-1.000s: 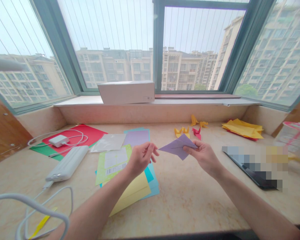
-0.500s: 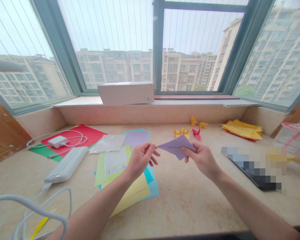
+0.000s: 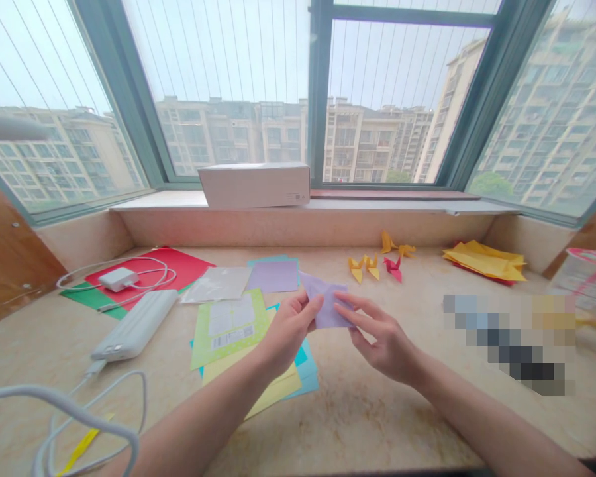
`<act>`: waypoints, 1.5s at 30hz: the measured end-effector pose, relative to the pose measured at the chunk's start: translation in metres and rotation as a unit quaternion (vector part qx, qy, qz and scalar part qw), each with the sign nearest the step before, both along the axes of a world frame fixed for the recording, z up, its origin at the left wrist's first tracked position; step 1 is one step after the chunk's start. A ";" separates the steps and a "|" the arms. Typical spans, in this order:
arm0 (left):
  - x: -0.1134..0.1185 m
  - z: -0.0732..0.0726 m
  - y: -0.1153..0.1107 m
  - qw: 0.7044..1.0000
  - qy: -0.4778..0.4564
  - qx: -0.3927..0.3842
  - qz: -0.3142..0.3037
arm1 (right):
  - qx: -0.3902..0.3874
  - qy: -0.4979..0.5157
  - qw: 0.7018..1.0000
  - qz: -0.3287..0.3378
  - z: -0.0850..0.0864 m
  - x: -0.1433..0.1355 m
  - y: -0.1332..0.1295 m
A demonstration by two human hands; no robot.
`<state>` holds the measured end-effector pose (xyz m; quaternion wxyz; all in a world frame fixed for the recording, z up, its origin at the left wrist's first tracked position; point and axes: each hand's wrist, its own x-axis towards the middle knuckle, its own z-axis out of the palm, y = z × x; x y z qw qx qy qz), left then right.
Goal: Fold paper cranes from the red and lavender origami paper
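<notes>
A folded sheet of purple origami paper (image 3: 328, 313) is held up above the tabletop, now roughly square with a corner pointing up at the left. My left hand (image 3: 291, 326) pinches its left side, thumb across the front. From the right, my right hand (image 3: 386, 341) has its fingers along the paper's right edge, the upper ones laid over the front; its thumb is hard to make out. Behind the paper stand small folded cranes, a pair of yellow ones (image 3: 372, 267) and a red one (image 3: 393, 268), with further yellow ones (image 3: 388, 242) farther back.
Left of my hands lie a green paper packet (image 3: 228, 324), pale yellow sheets (image 3: 278, 389), purple paper (image 3: 273, 275), a clear sleeve (image 3: 218, 283), red paper (image 3: 183, 258), a white power bank (image 3: 135, 324) and cables. Yellow sheets (image 3: 484, 260) and a plastic cup (image 3: 583, 278) stand right. A white box (image 3: 254, 185) rests on the sill.
The purple paper has turned from a pointed kite-like shape to a squarer one and come slightly left and down. My left hand, earlier at its tip, now grips it; my right fingers have spread.
</notes>
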<state>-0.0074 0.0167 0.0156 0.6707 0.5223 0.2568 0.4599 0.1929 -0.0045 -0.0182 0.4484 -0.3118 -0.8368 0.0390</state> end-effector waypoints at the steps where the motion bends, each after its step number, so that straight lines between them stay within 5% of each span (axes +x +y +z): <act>1: -0.001 -0.001 0.002 1.000 -0.002 -0.005 0.009 | 0.000 -0.015 1.000 0.010 0.000 0.000 -0.001; 8: -0.006 -0.008 0.010 0.998 0.027 0.000 0.050 | -0.024 -0.033 0.999 0.034 0.001 0.005 -0.002; 20: 0.000 -0.008 0.003 0.997 0.066 0.007 0.034 | -0.046 -0.059 0.997 -0.023 0.003 0.005 0.000; 34: -0.004 -0.004 -0.006 0.983 0.101 0.106 -0.111 | -0.071 0.038 0.996 -0.036 0.007 0.001 -0.001; 45: 0.002 -0.019 0.003 0.977 0.160 0.138 -0.036 | -0.099 0.069 0.993 -0.003 0.007 -0.004 -0.005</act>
